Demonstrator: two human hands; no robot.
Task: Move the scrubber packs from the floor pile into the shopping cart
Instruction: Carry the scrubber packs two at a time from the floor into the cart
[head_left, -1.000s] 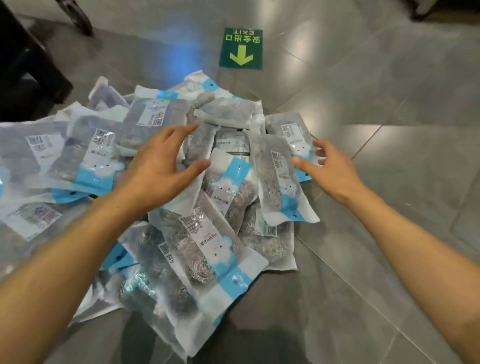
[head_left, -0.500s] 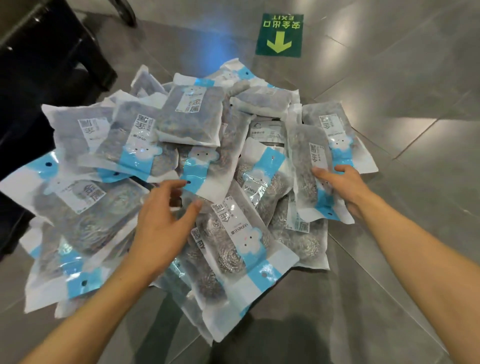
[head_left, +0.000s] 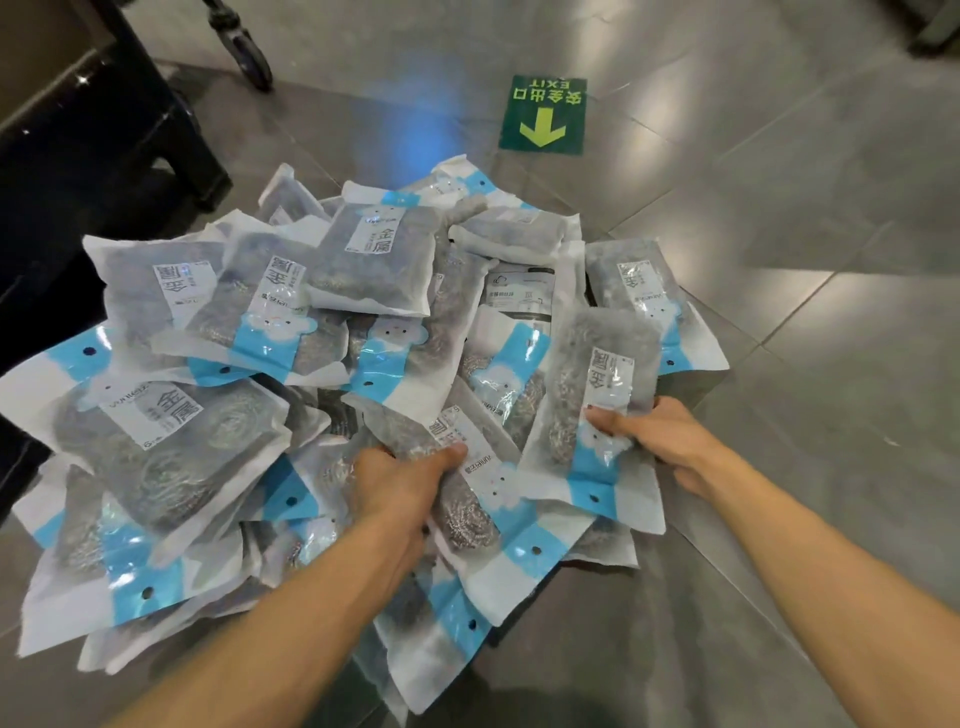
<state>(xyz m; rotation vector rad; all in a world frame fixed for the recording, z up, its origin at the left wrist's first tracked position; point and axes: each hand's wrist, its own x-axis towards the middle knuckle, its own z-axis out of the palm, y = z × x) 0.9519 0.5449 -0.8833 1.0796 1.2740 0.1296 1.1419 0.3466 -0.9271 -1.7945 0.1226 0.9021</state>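
Lifting from the floor pile (head_left: 322, 374), keep your left hand (head_left: 400, 483) clamped around its steel-wool scrubber pack (head_left: 467, 499) and your right hand (head_left: 660, 436) pinching the upright pack (head_left: 597, 384); raise both clear together.

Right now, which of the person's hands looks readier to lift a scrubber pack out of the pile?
Probably the right hand: its pack lies on top of the pile, tilted up. The left hand grips a pack partly tucked under that one.
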